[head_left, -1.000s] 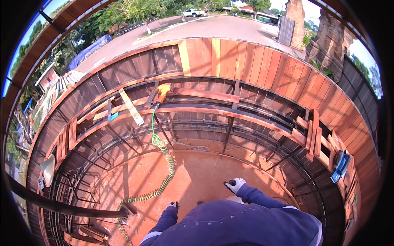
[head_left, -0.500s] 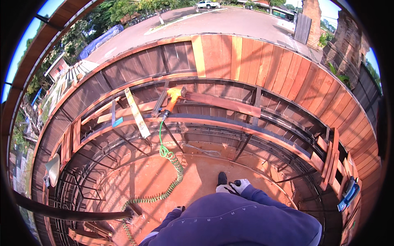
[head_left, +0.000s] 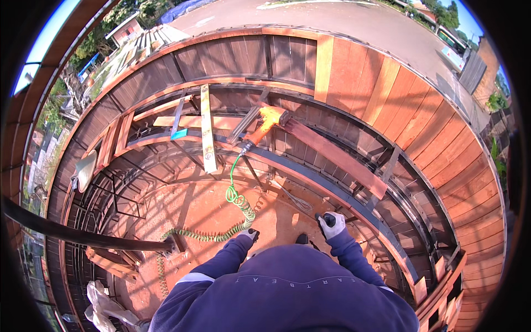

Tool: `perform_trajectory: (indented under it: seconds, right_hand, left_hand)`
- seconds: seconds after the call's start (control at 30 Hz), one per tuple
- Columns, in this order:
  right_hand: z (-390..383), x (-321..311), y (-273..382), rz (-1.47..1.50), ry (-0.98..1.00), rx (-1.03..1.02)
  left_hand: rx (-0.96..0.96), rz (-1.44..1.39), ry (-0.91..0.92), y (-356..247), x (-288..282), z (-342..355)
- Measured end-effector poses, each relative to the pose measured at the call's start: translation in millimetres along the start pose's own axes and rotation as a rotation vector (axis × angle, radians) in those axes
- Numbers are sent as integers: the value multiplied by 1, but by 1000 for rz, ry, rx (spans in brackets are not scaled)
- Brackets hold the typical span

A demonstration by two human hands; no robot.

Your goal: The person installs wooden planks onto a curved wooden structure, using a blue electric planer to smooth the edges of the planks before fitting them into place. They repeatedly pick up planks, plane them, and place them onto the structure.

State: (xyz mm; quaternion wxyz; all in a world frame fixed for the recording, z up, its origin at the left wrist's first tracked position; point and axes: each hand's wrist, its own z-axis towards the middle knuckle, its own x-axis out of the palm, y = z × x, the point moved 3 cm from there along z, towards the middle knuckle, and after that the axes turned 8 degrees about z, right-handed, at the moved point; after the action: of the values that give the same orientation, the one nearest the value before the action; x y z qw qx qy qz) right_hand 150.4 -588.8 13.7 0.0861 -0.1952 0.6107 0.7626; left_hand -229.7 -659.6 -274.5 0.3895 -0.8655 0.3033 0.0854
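Note:
Both my hands wear white gloves with black finger parts, and I see nothing held in either. My right hand (head_left: 333, 224) is raised in front of my body, fingers loosely bent and apart, near the curved ledge (head_left: 326, 180). Lower down, my left hand (head_left: 250, 235) is beside the coiled green air hose (head_left: 235, 221), apart from it as far as I can see; its fingers are mostly hidden. An orange nail gun (head_left: 266, 123), joined to that hose, rests on the ledge beyond my hands. Touching its nose is a long reddish-brown board (head_left: 337, 155).
A pale wooden strip (head_left: 207, 130) and a square with a blue end (head_left: 178, 134) lie across the ledge. A dark curved pipe (head_left: 83, 235) juts in at left. A conical hat (head_left: 86, 171) hangs at left. A white plastic bag (head_left: 102, 307) is at lower left.
My view has turned to the right. My right hand has risen away from my foot and reached forward; my left hand has come up into view. The nail gun still rests on the ledge.

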Motion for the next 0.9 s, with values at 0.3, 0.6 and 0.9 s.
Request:
perform_trajectory:
  seconds: [0.3, 0.6, 0.9]
  right_hand:
    - [43, 19, 5, 23, 146, 79]
    - [77, 21, 26, 118, -216, -52]
    - [38, 13, 45, 9, -354, 259]
  left_hand:
    - [41, 689, 24, 55, -5, -47]
    - [102, 776, 111, 53, -47, 21]
    - [440, 1078, 216, -24, -111, 127]
